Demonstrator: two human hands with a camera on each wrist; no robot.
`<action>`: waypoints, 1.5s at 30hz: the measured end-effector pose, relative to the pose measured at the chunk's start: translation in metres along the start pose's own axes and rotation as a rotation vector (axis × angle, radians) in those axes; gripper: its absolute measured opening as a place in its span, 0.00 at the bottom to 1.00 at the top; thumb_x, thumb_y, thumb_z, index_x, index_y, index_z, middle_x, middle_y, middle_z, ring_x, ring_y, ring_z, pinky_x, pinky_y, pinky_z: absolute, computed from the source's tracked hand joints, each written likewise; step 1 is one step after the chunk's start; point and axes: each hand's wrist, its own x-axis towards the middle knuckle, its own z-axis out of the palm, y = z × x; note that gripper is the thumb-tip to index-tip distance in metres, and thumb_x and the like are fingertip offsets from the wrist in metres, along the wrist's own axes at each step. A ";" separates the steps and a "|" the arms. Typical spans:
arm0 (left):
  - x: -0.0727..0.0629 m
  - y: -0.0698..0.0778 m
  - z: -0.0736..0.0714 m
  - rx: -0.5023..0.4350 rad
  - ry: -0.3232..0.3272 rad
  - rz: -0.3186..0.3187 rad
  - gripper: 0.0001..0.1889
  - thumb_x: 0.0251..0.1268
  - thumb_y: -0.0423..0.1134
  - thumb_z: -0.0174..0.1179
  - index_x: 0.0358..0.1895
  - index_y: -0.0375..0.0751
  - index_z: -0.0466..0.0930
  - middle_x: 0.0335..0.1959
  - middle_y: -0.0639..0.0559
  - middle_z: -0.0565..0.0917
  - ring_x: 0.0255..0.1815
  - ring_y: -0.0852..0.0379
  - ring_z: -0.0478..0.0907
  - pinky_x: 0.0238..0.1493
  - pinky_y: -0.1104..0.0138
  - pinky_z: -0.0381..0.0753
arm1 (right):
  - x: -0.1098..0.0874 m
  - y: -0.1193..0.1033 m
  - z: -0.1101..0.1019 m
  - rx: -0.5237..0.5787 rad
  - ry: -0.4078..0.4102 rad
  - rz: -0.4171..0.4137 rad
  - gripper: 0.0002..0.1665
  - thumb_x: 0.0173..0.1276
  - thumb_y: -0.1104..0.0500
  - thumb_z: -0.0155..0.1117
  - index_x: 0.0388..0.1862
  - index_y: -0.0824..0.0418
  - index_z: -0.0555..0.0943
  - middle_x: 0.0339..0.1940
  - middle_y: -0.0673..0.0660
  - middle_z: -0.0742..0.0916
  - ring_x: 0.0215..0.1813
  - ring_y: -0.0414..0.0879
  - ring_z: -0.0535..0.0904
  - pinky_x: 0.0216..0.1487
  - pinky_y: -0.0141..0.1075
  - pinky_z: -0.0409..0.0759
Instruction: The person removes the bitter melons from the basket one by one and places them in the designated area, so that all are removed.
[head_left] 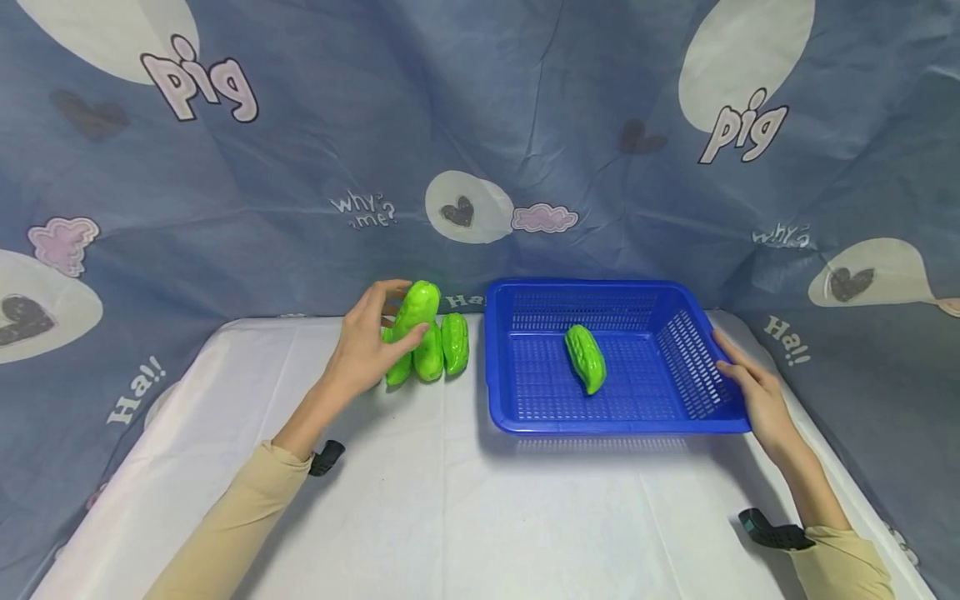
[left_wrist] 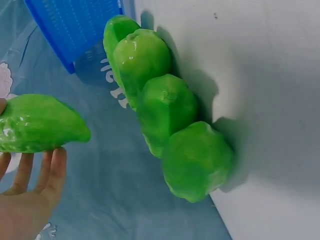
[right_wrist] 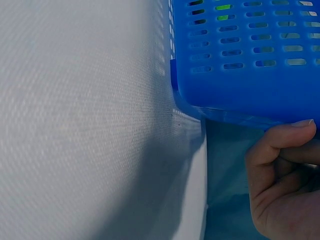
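Observation:
My left hand (head_left: 367, 337) grips a bright green bitter melon (head_left: 417, 307), thumb on one side and fingers on the other. In the left wrist view this bitter melon (left_wrist: 42, 122) is held apart from a row of several more bitter melons (left_wrist: 197, 160) lying side by side on the table. One bitter melon (head_left: 585, 358) lies inside a blue plastic basket (head_left: 588, 426) with slotted walls. At the basket's right side, my right hand (head_left: 765, 404) holds the rim. The right wrist view shows the curled fingers of my right hand (right_wrist: 285, 190) at the basket's edge (right_wrist: 240, 95).
A white cloth covers the table (head_left: 450, 517). Behind it and at both sides hangs a blue printed sheet (head_left: 360, 133). The basket stands near the back edge, just right of the row of bitter melons. Each wrist wears a black strap (head_left: 327, 458).

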 end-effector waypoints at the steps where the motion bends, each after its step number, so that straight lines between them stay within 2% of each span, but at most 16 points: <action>1: -0.001 -0.002 -0.001 -0.011 -0.007 -0.018 0.35 0.70 0.43 0.74 0.76 0.42 0.69 0.63 0.39 0.82 0.56 0.40 0.86 0.56 0.48 0.89 | 0.000 0.000 0.000 0.002 -0.001 0.003 0.32 0.89 0.43 0.47 0.87 0.36 0.59 0.86 0.30 0.62 0.77 0.17 0.56 0.80 0.23 0.49; 6: -0.004 -0.010 -0.007 -0.055 -0.032 -0.111 0.35 0.73 0.47 0.72 0.78 0.46 0.68 0.66 0.37 0.82 0.58 0.37 0.86 0.57 0.46 0.89 | -0.001 0.002 0.000 0.014 -0.013 0.013 0.32 0.89 0.43 0.47 0.87 0.35 0.58 0.86 0.30 0.62 0.80 0.21 0.54 0.82 0.25 0.47; 14: -0.008 -0.023 -0.019 -0.047 -0.003 -0.209 0.35 0.76 0.47 0.69 0.79 0.44 0.66 0.67 0.32 0.81 0.61 0.31 0.84 0.63 0.40 0.87 | 0.001 0.001 0.000 0.012 -0.006 0.013 0.32 0.89 0.43 0.47 0.87 0.35 0.59 0.86 0.30 0.62 0.80 0.20 0.55 0.81 0.23 0.49; 18: -0.009 -0.031 -0.023 -0.046 0.005 -0.267 0.35 0.76 0.48 0.69 0.79 0.43 0.66 0.68 0.31 0.81 0.65 0.30 0.83 0.64 0.40 0.85 | 0.002 0.000 0.000 0.007 -0.003 0.003 0.32 0.89 0.42 0.46 0.87 0.35 0.59 0.86 0.30 0.62 0.78 0.19 0.57 0.73 0.15 0.52; 22: -0.013 -0.036 -0.028 -0.048 -0.003 -0.368 0.37 0.77 0.52 0.67 0.80 0.44 0.65 0.72 0.30 0.79 0.67 0.29 0.82 0.65 0.39 0.84 | 0.002 0.000 0.000 -0.004 -0.003 -0.006 0.32 0.89 0.43 0.46 0.87 0.36 0.59 0.86 0.31 0.62 0.76 0.18 0.58 0.64 0.09 0.55; 25: -0.014 -0.039 -0.032 -0.059 -0.015 -0.460 0.39 0.78 0.55 0.65 0.83 0.45 0.61 0.76 0.30 0.76 0.69 0.28 0.81 0.67 0.38 0.83 | 0.001 0.000 -0.001 -0.002 -0.006 0.000 0.32 0.89 0.43 0.46 0.87 0.36 0.59 0.87 0.32 0.61 0.77 0.19 0.57 0.68 0.12 0.54; 29: -0.015 -0.046 -0.037 -0.066 -0.025 -0.563 0.41 0.80 0.58 0.60 0.86 0.47 0.56 0.79 0.30 0.73 0.68 0.28 0.82 0.69 0.38 0.81 | 0.001 0.000 0.000 0.003 -0.009 0.015 0.32 0.89 0.42 0.46 0.87 0.35 0.58 0.88 0.33 0.61 0.79 0.20 0.56 0.78 0.21 0.51; 34: -0.018 -0.052 -0.045 -0.080 -0.031 -0.627 0.41 0.81 0.57 0.57 0.87 0.46 0.52 0.79 0.29 0.71 0.70 0.28 0.79 0.70 0.38 0.79 | 0.001 0.001 0.000 0.011 -0.015 0.021 0.32 0.89 0.42 0.46 0.87 0.35 0.58 0.88 0.34 0.61 0.82 0.23 0.54 0.84 0.28 0.47; 38: -0.020 -0.056 -0.050 -0.076 -0.035 -0.655 0.41 0.82 0.56 0.56 0.87 0.44 0.51 0.80 0.27 0.70 0.76 0.27 0.72 0.74 0.36 0.75 | 0.002 0.001 0.000 0.018 -0.016 0.022 0.32 0.89 0.42 0.46 0.87 0.35 0.58 0.88 0.33 0.60 0.82 0.23 0.54 0.84 0.27 0.47; 41: -0.021 -0.059 -0.052 -0.098 -0.049 -0.705 0.42 0.82 0.56 0.55 0.88 0.45 0.50 0.81 0.27 0.67 0.79 0.27 0.69 0.76 0.37 0.74 | 0.001 0.000 0.000 0.017 -0.015 0.020 0.32 0.89 0.42 0.46 0.87 0.35 0.58 0.88 0.33 0.60 0.81 0.22 0.54 0.82 0.26 0.48; 45: -0.021 -0.062 -0.054 -0.140 -0.076 -0.776 0.42 0.82 0.55 0.54 0.89 0.44 0.47 0.84 0.27 0.63 0.79 0.28 0.69 0.75 0.40 0.77 | 0.000 -0.001 0.000 0.016 -0.017 0.020 0.32 0.89 0.42 0.46 0.87 0.34 0.58 0.88 0.34 0.60 0.81 0.22 0.55 0.80 0.24 0.50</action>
